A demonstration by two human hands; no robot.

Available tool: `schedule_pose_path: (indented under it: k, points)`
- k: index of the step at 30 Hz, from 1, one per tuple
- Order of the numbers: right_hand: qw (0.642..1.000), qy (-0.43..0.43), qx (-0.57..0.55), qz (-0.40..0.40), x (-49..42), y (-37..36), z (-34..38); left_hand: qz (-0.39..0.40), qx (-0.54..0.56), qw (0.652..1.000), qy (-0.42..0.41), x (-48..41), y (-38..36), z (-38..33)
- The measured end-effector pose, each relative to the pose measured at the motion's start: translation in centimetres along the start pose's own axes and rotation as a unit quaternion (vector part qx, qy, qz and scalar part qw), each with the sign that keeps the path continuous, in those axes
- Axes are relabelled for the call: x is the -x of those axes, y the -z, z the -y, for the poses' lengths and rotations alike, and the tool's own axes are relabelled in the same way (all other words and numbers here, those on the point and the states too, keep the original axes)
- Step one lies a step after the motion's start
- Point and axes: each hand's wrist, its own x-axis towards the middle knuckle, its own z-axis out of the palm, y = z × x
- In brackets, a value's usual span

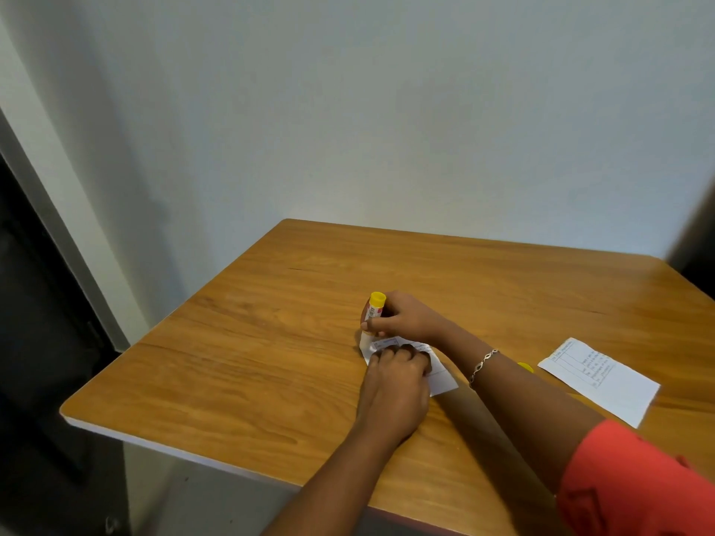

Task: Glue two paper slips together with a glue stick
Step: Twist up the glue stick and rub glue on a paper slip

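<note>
Head view: the wooden table (240,342) fills the lower half, pushed against a pale wall (387,110). Its rounded left corner and near edge hang over a dark floor. Most of the tabletop to my left and beyond my hands is bare wood, so there is open room on those sides; the right side is more crowded.

My right arm, in an orange-red sleeve (634,481), reaches in from the lower right, with a bracelet (481,365) at the wrist. A second paper slip (603,381) lies flat well off to the right, close to the near-right edge of the table.

My left hand (394,396) presses flat, fingers close together, on the first paper slip (439,375), pinning it near the middle of the table. My right hand (406,317) is just beyond it, fingers wrapped tight around the glue stick (373,313), which stands nearly upright with its yellow end up and its lower end down at the far-left edge of the pinned slip. I cannot tell whether the tip touches the paper.

A small yellow cap (525,366) peeks out from behind my right forearm, between the two slips.
</note>
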Motion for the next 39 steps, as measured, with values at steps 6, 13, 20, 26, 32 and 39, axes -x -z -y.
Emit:
schedule_pose_path:
  k: [6,13,20,26,32,39]
  points:
    - [1.000,-0.021,-0.007,-0.013,0.4,1.0,-0.9,-0.010,-0.001,1.000,-0.006,0.0,-0.2,0.0]
    - [0.999,-0.035,-0.013,-0.037,1.1,2.3,-2.2,-0.002,0.017,1.000,-0.008,0.0,0.0,-0.1]
    - [0.997,-0.048,-0.001,-0.064,1.9,3.6,-3.2,0.006,0.020,1.000,0.001,-0.1,0.1,-0.1]
    - [0.994,-0.067,0.006,-0.087,2.7,4.7,-4.3,0.005,0.023,1.000,0.004,0.0,0.2,0.0]
    - [0.990,-0.070,-0.012,-0.122,3.2,5.0,-4.5,0.016,0.031,0.999,0.008,-0.1,0.2,-0.1]
    - [0.990,-0.058,-0.018,-0.131,3.5,4.5,-4.2,0.019,0.029,0.999,0.012,0.0,0.3,-0.1]
